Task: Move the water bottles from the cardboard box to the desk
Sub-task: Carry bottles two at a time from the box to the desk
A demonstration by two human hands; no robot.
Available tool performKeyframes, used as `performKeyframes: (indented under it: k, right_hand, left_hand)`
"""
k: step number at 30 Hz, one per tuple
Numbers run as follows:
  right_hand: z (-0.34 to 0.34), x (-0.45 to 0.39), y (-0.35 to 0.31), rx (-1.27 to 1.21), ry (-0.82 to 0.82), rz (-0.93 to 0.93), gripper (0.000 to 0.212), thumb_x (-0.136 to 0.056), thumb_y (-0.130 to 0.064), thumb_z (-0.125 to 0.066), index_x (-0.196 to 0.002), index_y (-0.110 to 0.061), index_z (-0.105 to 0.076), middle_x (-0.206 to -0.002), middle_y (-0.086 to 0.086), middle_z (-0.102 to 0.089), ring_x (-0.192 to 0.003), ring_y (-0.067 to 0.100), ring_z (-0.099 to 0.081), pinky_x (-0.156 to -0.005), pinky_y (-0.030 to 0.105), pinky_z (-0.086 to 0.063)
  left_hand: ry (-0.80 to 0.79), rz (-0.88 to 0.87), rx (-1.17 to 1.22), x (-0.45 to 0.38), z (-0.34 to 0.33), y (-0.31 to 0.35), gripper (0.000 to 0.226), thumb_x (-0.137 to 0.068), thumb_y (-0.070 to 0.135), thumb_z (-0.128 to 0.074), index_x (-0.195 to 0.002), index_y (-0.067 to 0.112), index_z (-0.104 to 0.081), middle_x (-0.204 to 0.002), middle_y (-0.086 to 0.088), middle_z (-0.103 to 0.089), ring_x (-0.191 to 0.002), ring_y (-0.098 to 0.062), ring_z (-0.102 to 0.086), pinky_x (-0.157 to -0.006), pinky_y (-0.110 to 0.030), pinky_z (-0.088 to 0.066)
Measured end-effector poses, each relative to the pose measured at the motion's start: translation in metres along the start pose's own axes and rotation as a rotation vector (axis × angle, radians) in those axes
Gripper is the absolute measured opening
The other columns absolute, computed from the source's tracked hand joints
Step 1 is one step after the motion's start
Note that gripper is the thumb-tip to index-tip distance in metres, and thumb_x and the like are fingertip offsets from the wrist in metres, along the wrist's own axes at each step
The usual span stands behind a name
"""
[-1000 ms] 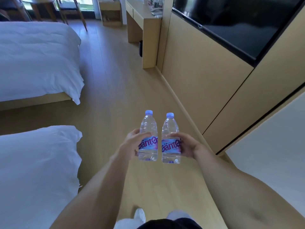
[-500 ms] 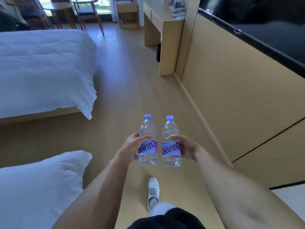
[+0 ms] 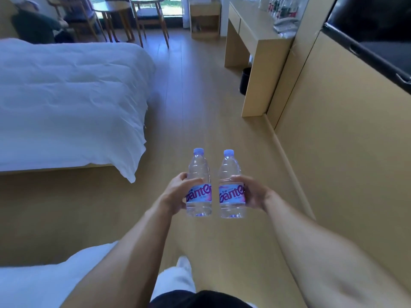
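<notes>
I carry two clear water bottles with blue caps and pink-lettered labels, both upright and side by side in front of me. My left hand (image 3: 174,193) grips the left bottle (image 3: 198,174) around its label. My right hand (image 3: 253,193) grips the right bottle (image 3: 231,174) the same way. The wooden desk (image 3: 255,36) stands far ahead on the right against the wall, with several bottles and a phone at its back. No cardboard box is in view.
A white bed (image 3: 66,103) fills the left, and a second white bed corner (image 3: 44,281) lies at lower left. A wooden wall panel (image 3: 344,130) with a dark TV runs along the right. A black bin (image 3: 245,80) sits under the desk. Chairs and a round table stand far ahead.
I have walked forward along the aisle between beds and wall; the desk and far bed are closer. Both hands keep the same hold on the bottles.
</notes>
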State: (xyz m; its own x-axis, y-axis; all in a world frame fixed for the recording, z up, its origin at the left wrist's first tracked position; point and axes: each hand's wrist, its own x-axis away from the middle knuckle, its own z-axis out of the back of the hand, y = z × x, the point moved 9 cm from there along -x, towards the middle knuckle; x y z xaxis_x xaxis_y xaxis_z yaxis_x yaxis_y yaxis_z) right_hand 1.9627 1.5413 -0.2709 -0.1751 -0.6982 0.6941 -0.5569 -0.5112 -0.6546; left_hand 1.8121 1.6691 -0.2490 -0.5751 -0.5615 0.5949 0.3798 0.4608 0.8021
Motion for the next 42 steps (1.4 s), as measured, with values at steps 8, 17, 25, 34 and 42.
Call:
performKeyframes:
  k: [8, 17, 25, 34, 42]
  right_hand:
    - [0.040, -0.111, -0.106, 0.041, 0.090, 0.004, 0.052, -0.092, -0.029, -0.061, -0.137, -0.006, -0.057, -0.130, 0.025, -0.062, -0.116, 0.040, -0.062, -0.098, 0.049, -0.050]
    - [0.059, -0.228, -0.281, 0.007, 0.180, 0.052, 0.057, -0.086, -0.029, -0.066, -0.136, -0.003, -0.056, -0.129, 0.026, -0.062, -0.122, 0.043, -0.058, -0.107, 0.056, -0.044]
    - [0.061, -0.321, -0.405, -0.011, 0.135, 0.067, 0.050, -0.094, -0.027, -0.058, -0.138, -0.003, -0.054, -0.131, 0.027, -0.061, -0.111, 0.039, -0.064, -0.085, 0.044, -0.057]
    - [0.093, -0.476, -0.543, -0.040, 0.064, 0.062, 0.056, -0.090, -0.027, -0.061, -0.140, -0.003, -0.053, -0.133, 0.028, -0.059, -0.107, 0.036, -0.063, -0.086, 0.044, -0.056]
    - [0.113, -0.588, -0.673, -0.025, 0.046, 0.025, 0.053, -0.090, -0.028, -0.063, -0.137, -0.003, -0.055, -0.129, 0.025, -0.063, -0.111, 0.037, -0.063, -0.098, 0.050, -0.051]
  left_hand:
    - [-0.049, 0.029, -0.003, -0.153, 0.008, 0.070, 0.041, -0.081, 0.021, -0.081, -0.116, 0.016, -0.060, -0.103, -0.014, -0.073, -0.087, -0.028, -0.072, -0.076, -0.051, -0.062]
    - [-0.095, 0.026, -0.056, -0.325, 0.029, 0.221, 0.044, -0.075, 0.022, -0.083, -0.112, 0.018, -0.060, -0.093, -0.010, -0.075, -0.075, -0.024, -0.074, -0.070, -0.052, -0.062]
    - [-0.133, -0.011, -0.062, -0.454, 0.040, 0.335, 0.046, -0.076, 0.025, -0.084, -0.114, 0.018, -0.060, -0.096, -0.014, -0.076, -0.083, -0.029, -0.076, -0.068, -0.048, -0.061]
    - [-0.102, -0.002, -0.085, -0.617, 0.055, 0.440, 0.049, -0.073, 0.026, -0.086, -0.114, 0.019, -0.060, -0.094, -0.013, -0.077, -0.087, -0.031, -0.076, -0.075, -0.057, -0.061]
    - [-0.053, 0.003, -0.068, -0.739, 0.072, 0.554, 0.049, -0.076, 0.025, -0.086, -0.116, 0.018, -0.060, -0.097, -0.013, -0.076, -0.087, -0.029, -0.075, -0.077, -0.060, -0.060]
